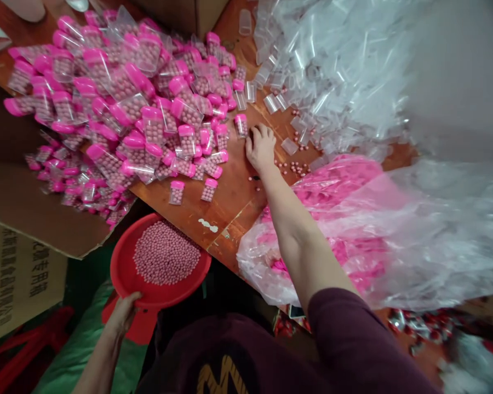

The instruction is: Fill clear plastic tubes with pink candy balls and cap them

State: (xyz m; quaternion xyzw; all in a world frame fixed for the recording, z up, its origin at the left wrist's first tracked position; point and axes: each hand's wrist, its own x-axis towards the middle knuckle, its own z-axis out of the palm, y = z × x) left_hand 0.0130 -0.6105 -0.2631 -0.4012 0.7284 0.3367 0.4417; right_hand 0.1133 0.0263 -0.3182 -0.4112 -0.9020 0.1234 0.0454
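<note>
My left hand [125,311] grips the near rim of a red basin [119,257], thumb over the edge. Many small pink candy balls [166,254] lie in the basin, below the table's edge. On the table, my right hand [262,148] rests palm down with its fingers apart. Just beyond its thumb side stands a filled clear jar [241,126] with a pink cap. Loose pink balls [298,168] are scattered to the right of that hand. Whatever lies under the palm is hidden.
A large heap of filled pink-capped jars [152,123] covers the table's left and spills into a cardboard box [45,219]. Empty clear containers [332,71] pile up at the back right. A clear plastic bag of pink caps [353,241] lies on the right.
</note>
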